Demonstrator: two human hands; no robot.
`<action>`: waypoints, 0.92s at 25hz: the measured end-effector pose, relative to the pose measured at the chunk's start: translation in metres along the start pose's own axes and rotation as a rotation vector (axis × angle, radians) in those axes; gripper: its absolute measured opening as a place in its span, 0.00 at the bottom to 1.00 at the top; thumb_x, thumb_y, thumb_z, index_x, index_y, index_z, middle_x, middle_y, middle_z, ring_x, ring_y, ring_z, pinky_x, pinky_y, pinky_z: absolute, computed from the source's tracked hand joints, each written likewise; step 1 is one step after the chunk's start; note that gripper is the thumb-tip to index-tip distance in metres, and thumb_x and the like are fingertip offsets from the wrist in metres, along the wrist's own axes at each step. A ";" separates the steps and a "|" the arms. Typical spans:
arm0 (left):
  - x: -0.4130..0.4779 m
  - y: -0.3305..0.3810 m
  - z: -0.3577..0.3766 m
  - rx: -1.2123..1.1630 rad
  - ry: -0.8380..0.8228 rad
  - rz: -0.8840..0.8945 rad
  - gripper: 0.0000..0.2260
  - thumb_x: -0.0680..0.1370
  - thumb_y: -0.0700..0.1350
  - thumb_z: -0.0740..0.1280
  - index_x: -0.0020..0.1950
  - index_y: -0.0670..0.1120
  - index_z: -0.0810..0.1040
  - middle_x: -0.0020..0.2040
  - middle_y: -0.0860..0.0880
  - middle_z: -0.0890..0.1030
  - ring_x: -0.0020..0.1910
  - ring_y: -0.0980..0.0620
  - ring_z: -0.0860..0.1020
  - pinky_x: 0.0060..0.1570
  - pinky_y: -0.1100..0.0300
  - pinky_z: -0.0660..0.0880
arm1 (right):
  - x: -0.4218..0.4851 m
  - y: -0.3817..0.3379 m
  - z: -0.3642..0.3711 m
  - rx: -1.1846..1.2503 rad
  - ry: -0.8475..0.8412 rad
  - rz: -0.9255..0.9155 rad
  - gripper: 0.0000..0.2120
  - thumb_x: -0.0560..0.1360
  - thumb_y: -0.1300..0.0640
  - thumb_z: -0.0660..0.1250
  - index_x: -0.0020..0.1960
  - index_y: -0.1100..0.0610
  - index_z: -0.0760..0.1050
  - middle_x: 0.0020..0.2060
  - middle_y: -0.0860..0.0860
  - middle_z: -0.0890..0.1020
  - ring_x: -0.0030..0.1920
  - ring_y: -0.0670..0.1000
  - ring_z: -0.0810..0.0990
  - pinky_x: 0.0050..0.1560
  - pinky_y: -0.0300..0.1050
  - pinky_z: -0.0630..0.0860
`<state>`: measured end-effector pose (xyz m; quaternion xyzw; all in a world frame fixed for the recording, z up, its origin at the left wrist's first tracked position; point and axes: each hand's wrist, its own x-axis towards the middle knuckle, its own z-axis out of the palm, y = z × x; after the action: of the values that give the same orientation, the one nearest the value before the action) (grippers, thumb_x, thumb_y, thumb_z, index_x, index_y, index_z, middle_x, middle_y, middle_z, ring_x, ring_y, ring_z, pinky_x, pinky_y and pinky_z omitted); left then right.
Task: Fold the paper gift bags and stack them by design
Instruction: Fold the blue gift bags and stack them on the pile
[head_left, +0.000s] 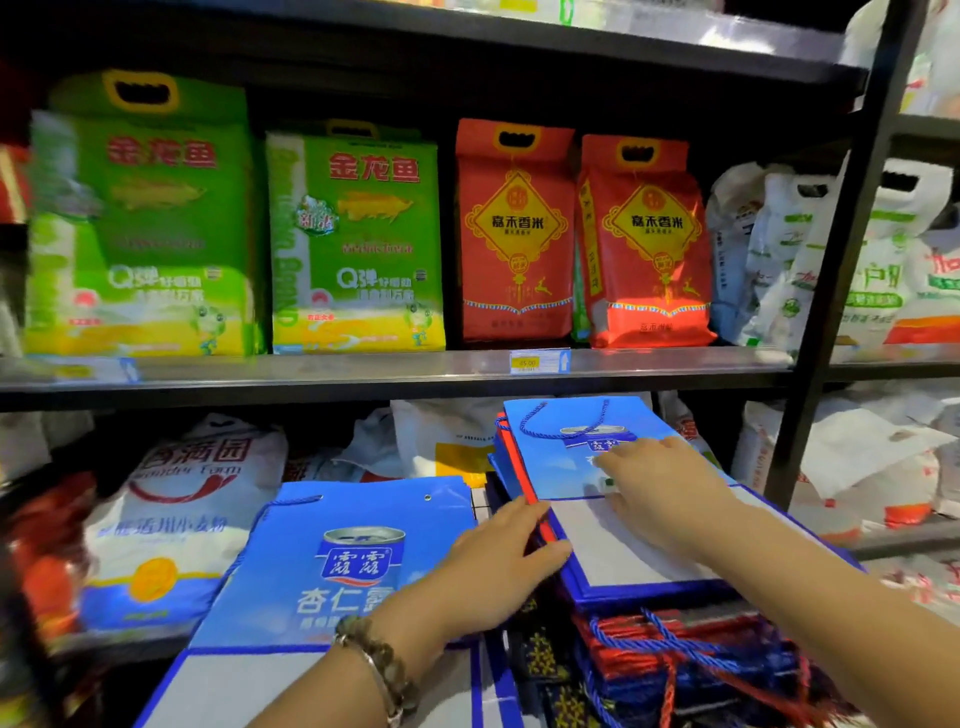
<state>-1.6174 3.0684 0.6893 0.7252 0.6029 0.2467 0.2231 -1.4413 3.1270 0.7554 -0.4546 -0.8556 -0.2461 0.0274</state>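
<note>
beneath the shelf (311, 371), the stack of blue gift bags (587, 592) lies right of a lone flat blue bag (311, 545). the top bag (550, 457) is pressed down by the right hand (660, 483), grip open, fingers flat, nothing held. the left hand (493, 571), grip also open, is laid against the stack's edge; edges are best squared before pressure is eased.

Flat blue can-print gift bag (332, 519) at left, matching bag (550, 467) atop right stack (649, 597).
</note>
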 end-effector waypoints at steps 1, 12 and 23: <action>-0.010 -0.008 -0.004 0.066 0.025 -0.095 0.30 0.76 0.65 0.53 0.75 0.55 0.54 0.77 0.51 0.54 0.75 0.50 0.54 0.72 0.46 0.56 | 0.005 -0.017 -0.011 0.068 0.061 -0.032 0.12 0.78 0.51 0.54 0.57 0.53 0.71 0.56 0.51 0.77 0.59 0.56 0.73 0.54 0.48 0.65; -0.039 -0.040 -0.003 0.537 -0.130 -0.584 0.31 0.79 0.60 0.54 0.76 0.55 0.42 0.77 0.50 0.38 0.75 0.48 0.37 0.70 0.39 0.39 | 0.105 -0.181 0.008 0.394 -0.278 -0.123 0.25 0.76 0.45 0.62 0.67 0.58 0.64 0.66 0.58 0.68 0.64 0.59 0.69 0.59 0.53 0.67; -0.037 -0.047 -0.005 0.465 -0.119 -0.552 0.32 0.78 0.61 0.56 0.76 0.54 0.45 0.77 0.48 0.41 0.76 0.47 0.39 0.70 0.40 0.40 | 0.128 -0.188 0.016 0.350 -0.164 -0.015 0.36 0.64 0.32 0.68 0.62 0.56 0.71 0.61 0.55 0.71 0.61 0.55 0.69 0.57 0.47 0.68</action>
<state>-1.6627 3.0399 0.6608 0.5796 0.8018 -0.0089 0.1452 -1.6620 3.1449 0.7016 -0.4550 -0.8881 -0.0561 0.0344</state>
